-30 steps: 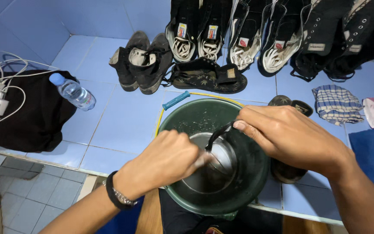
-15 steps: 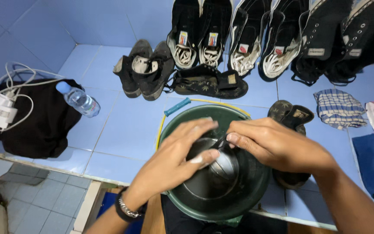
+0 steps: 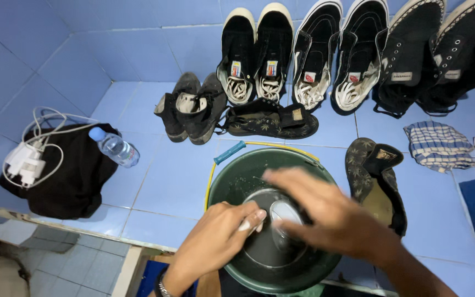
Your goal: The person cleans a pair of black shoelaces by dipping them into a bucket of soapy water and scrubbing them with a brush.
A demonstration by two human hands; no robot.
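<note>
Our left hand (image 3: 224, 234) curled at the rim of the green bucket (image 3: 232, 184), pinching something small and pale, our right hand (image 3: 325, 212) blurred, fingers spread over a round lid (image 3: 284, 212) inside, bucket on blue tiles (image 3: 155, 187), black sneakers (image 3: 254, 52) beyond, water bottle (image 3: 114, 146) at left

Head-worn, looking steeply down from close above the green bucket (image 3: 273, 220) nearest, blue tiled ledge (image 3: 155, 181) beyond, shoes (image 3: 353, 60) farthest.
</note>
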